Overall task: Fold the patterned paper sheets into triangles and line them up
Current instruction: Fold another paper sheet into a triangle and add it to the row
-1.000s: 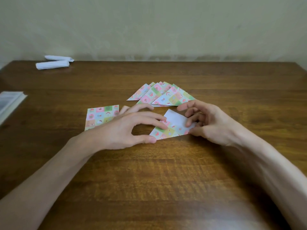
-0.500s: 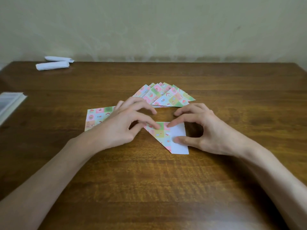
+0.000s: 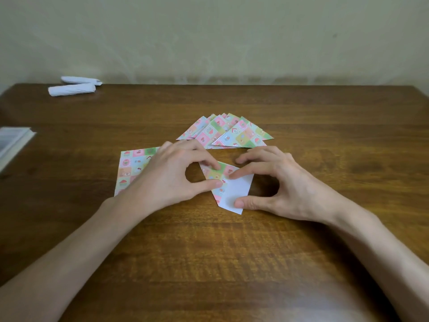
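Both forearms reach in from the near edge of the table (image 3: 209, 263) and meet at its middle, wrists low, hands arched with knuckles raised. The left hand (image 3: 171, 175) curls its index finger and thumb into a ring, and both tips come down on the patterned flap of the sheet (image 3: 235, 190); its grip is closed on the sheet. The right hand (image 3: 278, 182) mirrors it: the bent index tip lands on the flap's edge, just beside the left fingers, while the thumb pins the near white corner, so this grip also holds the sheet. The right hand's other fingers curve above the table behind the index. The sheet lies flat between the hands, part folded: thin paper with a plain white underside and a turned-over flap printed in small pastel squares of pink, green and blue. Under the left hand and to its left sits a stack (image 3: 132, 166) of unfolded square sheets in the same print. Beyond the hands, the triangles (image 3: 227, 133) lie fanned and overlapping, points toward the wall. The table is dark, glossy wood with a clear grain. At its far left corner lie two white rolls (image 3: 72, 89), and a pale book (image 3: 11, 140) shows at the left edge.
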### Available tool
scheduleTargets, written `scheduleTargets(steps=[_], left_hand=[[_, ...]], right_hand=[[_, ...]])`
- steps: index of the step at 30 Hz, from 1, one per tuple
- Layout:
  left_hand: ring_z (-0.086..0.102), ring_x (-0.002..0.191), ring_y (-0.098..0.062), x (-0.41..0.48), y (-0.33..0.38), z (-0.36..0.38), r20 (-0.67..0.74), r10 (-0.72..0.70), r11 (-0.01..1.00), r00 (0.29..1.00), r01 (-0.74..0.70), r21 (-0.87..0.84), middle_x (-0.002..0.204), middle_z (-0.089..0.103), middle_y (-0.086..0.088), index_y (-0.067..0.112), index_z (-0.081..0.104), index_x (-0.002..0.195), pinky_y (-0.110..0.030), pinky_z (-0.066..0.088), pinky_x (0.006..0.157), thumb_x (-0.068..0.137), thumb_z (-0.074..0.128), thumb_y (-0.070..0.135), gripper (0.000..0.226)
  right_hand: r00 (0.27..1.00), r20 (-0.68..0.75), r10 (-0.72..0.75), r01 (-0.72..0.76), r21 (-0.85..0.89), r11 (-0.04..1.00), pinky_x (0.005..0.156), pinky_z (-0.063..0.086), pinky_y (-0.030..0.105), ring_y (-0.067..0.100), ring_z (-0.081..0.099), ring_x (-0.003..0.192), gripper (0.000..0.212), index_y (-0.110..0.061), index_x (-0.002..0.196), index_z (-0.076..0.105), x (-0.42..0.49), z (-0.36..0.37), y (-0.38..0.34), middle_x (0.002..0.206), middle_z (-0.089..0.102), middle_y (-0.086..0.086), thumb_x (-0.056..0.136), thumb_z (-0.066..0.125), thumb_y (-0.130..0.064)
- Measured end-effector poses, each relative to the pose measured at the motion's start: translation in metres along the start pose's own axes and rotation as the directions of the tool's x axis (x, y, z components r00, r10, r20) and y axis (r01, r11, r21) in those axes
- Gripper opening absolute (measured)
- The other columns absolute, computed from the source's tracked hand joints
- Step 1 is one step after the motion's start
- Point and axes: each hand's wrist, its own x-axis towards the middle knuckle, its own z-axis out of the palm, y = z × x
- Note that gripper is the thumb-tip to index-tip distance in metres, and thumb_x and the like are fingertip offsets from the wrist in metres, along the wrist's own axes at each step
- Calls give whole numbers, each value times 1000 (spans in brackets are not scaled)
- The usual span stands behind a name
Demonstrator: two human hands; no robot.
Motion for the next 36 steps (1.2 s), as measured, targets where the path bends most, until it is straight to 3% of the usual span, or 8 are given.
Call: scheduleTargets(steps=[6,13,16,20,24,30,33,36], left_hand=[[58,98,1,1,3,-5,-80,-33,996,996,39,76,103,68,23,38,76,100,-27,31,93,67,70,75,50],[54,118,-7,-1,-6,1,51,-17,1000,999,18,-4,112,58,27,50,71,105,-39,34,111,64,61,90,58],[49,123,-12,-1,-8,0,61,-15,1000,998,15,-5,115,57,27,52,70,101,-37,28,113,63,65,89,54],[48,124,-9,-1,-5,-6,113,42,998,993,-36,-58,117,61,24,50,71,96,-33,25,110,67,72,79,40],[44,126,3,-2,-4,-14,185,82,989,979,-57,-138,119,62,28,48,73,97,-23,24,110,61,78,75,45],[65,111,-4,-3,-2,-8,76,203,967,976,-188,-173,105,71,20,37,76,90,-43,35,109,82,85,44,14],[66,109,-2,-3,-3,-8,21,192,967,981,-185,-176,101,73,21,34,78,87,-43,38,109,84,84,39,9],[66,109,0,-2,-3,-6,-4,179,970,984,-178,-163,102,73,22,32,79,86,-44,40,108,83,85,39,9]], right_hand=[[1000,3,11,-11,-19,1000,108,27,34,-3,32,139,53,-52,121,68,1,5,-1,140,48,-25,74,72,-75],[1000,-17,20,-20,-9,1000,105,25,31,-4,34,138,50,-52,117,69,1,8,-2,138,49,-25,73,71,-76],[999,-31,20,-20,-2,1000,106,26,33,-3,35,137,48,-51,115,71,1,9,-2,137,50,-25,74,71,-76],[997,-76,17,-17,1,1000,107,30,37,-1,39,135,45,-49,109,74,2,13,-1,134,53,-23,75,67,-77],[991,-132,24,-20,30,999,105,30,33,0,44,131,46,-49,106,76,3,17,0,130,58,-22,77,60,-81],[989,-148,28,-19,61,998,103,18,13,-3,44,131,43,-52,103,75,4,15,-3,127,60,-24,78,58,-82],[994,-109,1,10,107,994,108,25,23,3,45,134,48,-49,111,74,1,6,-7,129,59,-23,74,69,-79],[993,-104,-64,81,170,982,106,44,34,14,55,126,46,-39,116,76,0,1,-11,123,60,-16,73,86,-55]])
